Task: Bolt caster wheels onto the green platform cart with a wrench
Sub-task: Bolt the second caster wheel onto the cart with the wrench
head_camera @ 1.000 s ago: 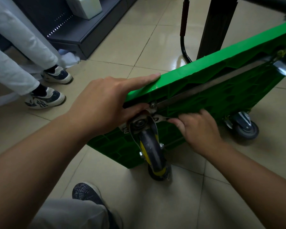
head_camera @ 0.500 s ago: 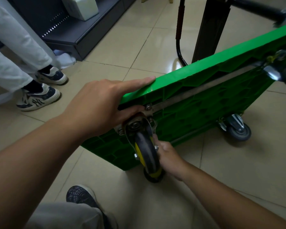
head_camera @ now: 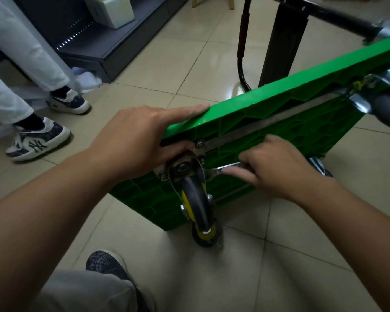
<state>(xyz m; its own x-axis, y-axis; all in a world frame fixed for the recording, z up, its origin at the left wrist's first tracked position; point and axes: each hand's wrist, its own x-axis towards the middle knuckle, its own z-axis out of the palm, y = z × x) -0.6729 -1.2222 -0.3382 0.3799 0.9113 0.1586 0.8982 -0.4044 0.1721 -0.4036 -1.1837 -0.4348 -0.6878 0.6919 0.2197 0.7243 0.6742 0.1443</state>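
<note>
Yellow-hubbed caster wheel (head_camera: 198, 212) nearest, touching the floor. Pinched wrench (head_camera: 225, 170) in curled right hand (head_camera: 277, 170) fingers, head at a plate bolt. Clamped tipped green platform cart (head_camera: 279, 113) by its top edge, left hand (head_camera: 140, 140) thumb under. Likely stiff, heavy; rim safest hold.

Only the head and a short stretch of the wrench (head_camera: 231, 167) show; the rest lies under the right hand (head_camera: 277, 167), and whatever its head sits on is hidden behind the bracket of the near caster (head_camera: 196, 199). The far caster (head_camera: 318, 164) (a sliver beyond the wrist) is mostly covered, and the top-right caster (head_camera: 385, 102) runs off the edge.
</note>
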